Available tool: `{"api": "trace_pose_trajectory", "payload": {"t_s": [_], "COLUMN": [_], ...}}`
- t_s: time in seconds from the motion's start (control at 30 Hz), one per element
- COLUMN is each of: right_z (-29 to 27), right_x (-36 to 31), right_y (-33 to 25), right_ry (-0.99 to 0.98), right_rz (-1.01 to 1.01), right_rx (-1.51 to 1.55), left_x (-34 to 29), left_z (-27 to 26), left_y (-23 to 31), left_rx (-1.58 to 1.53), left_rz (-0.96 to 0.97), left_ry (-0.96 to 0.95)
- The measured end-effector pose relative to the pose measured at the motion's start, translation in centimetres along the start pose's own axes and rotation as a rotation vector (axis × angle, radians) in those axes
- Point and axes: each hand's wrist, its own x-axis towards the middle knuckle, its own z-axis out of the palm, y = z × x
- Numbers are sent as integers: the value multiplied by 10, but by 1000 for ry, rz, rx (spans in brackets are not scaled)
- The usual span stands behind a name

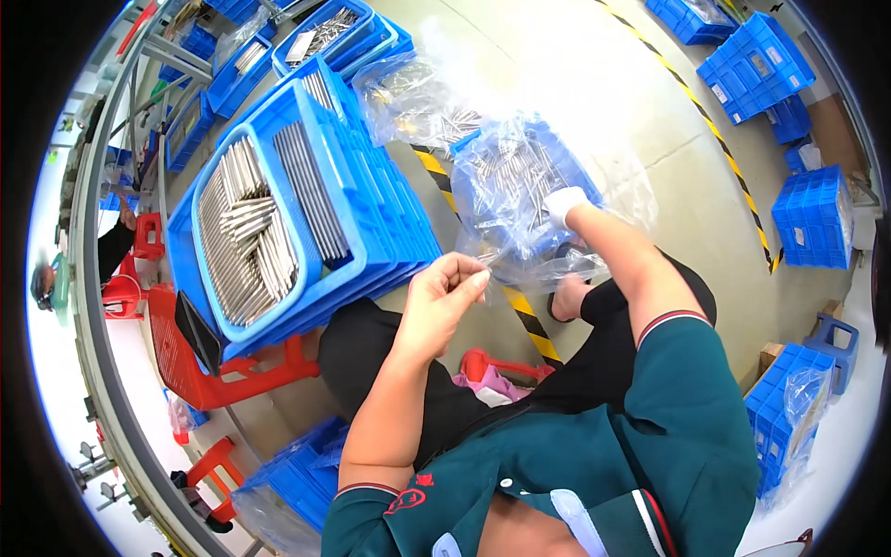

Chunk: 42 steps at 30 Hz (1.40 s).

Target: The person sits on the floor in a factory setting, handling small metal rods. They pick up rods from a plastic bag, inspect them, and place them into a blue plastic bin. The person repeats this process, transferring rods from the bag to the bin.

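1. Metal rods [517,174] lie loose and crisscrossed in a blue bin [575,169] in front of me, with a clear bag [501,272] draped around them.
2. I have my right hand [564,203], in a white glove, at the near right side of that heap. I cannot tell whether its fingers are spread or gripping a rod.
3. I hold my left hand [438,302] bare, just beside the bag's near edge, thumb drawn in against the fingers. Whether a fold of plastic is caught there, I cannot tell.
4. I judge the step in hand to be a reach into the loose heap.
5. Lifting from here would call for a narrow grip on the metal, clear of the plastic.
6. To my left, a tray [299,243] atop stacked crates [394,209] holds more rods, mostly in close rows.
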Motion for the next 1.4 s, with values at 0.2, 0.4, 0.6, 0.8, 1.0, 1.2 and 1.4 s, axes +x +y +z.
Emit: {"api": "trace_pose_trajectory", "payload": {"t_s": [0.2, 0.4, 0.6, 0.8, 1.0, 1.2, 1.4], "right_z": [46, 36, -2, -6, 29, 46, 83], "right_x": [54, 112, 154, 200, 255, 268, 268], "right_y": [-2, -9, -7, 8, 30, 28, 28], "right_ry": [213, 342, 434, 518, 610, 557, 506], "right_rz": [192, 397, 470, 266, 192, 114, 20], "right_rx": [125, 517, 483, 368, 571, 491, 392], "left_x": [10, 11, 14, 14, 17, 21, 24], "left_z": [1, -5, -16, -27, -34, -34, -32], "left_y": [-8, -3, 6, 11, 10, 12, 16], "left_rx": [34, 14, 14, 14, 98, 114, 172], "left_rz": [-11, -134, -204, -258, -263, -262, -222], "left_ry": [-60, -1, 25, 56, 23, 23, 10]}}
